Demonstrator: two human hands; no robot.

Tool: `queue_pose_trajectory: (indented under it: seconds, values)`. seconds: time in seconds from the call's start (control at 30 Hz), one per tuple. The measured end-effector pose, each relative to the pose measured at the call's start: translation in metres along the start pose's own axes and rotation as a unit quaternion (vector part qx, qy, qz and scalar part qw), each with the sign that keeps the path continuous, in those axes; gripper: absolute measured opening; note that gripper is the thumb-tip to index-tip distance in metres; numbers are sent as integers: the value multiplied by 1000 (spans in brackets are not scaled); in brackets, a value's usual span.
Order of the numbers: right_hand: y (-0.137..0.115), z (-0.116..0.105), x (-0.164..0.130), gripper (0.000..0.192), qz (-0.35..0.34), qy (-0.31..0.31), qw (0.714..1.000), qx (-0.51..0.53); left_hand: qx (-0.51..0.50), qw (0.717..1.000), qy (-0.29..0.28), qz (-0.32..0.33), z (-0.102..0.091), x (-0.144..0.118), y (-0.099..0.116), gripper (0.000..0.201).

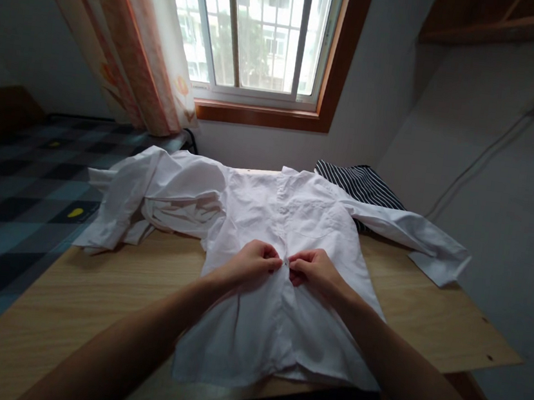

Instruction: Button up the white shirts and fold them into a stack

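A: While the white shirt (282, 273) lies flat, front up, on the wooden table (90, 295), what's around it?

B: Landmark is the shirt. A striped garment (361, 182) lies past its collar on the far right side, partly under one sleeve. The other sleeve is bunched up and spills over the table edge. A checked bedcover (9, 194) lies beside that edge. Window (258, 30) and curtain (144, 48) stand beyond the collar. Nothing is between the hands and the cloth.

A: Surfaces?

B: Shirt is thin, smooth cotton-like fabric, creased, with a chest pocket. Table is pale plywood with visible grain. Striped piece is dark with fine white lines.

A: Hands?

B: Left hand (252, 262) and right hand (314, 269) meet at the shirt's front placket, about mid-length. Both have fingers curled tight, pinching the placket edges, fingertips nearly touching.

A: Anything unclear?

B: The button or hole between the fingertips is too small to make out. The near hem hangs off the table edge, and the forearms are cut off by the frame.
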State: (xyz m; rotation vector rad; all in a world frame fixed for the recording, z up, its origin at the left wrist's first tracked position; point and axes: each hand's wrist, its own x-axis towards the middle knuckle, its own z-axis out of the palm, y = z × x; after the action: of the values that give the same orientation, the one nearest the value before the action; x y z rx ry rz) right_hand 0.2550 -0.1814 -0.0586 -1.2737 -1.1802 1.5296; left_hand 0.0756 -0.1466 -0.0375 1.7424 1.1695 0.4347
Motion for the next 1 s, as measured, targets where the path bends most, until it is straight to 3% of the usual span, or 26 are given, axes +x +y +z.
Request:
queue_pose_trajectory:
  seconds: [0.27, 0.43, 0.6, 0.77, 1.0]
  values:
    - [3, 2, 2, 19, -8, 6, 1000, 16, -16, 999, -13, -45, 3, -5, 6, 20]
    - [9, 3, 3, 19, -25, -9, 999, 18, -94, 990, -18, -98, 7, -10, 10, 16]
    - [19, 6, 6, 19, -29, -1, 999, 27, -155, 982, -30, -103, 12, -10, 5, 12]
    - [21, 12, 5, 14, -87, 57, 989, -107, -201, 973, -29, -113, 16, -8, 0, 16]
    - [14, 27, -10, 4, -195, 145, 928, -284, -229, 961, -18, -153, 19, -3, -3, 15]
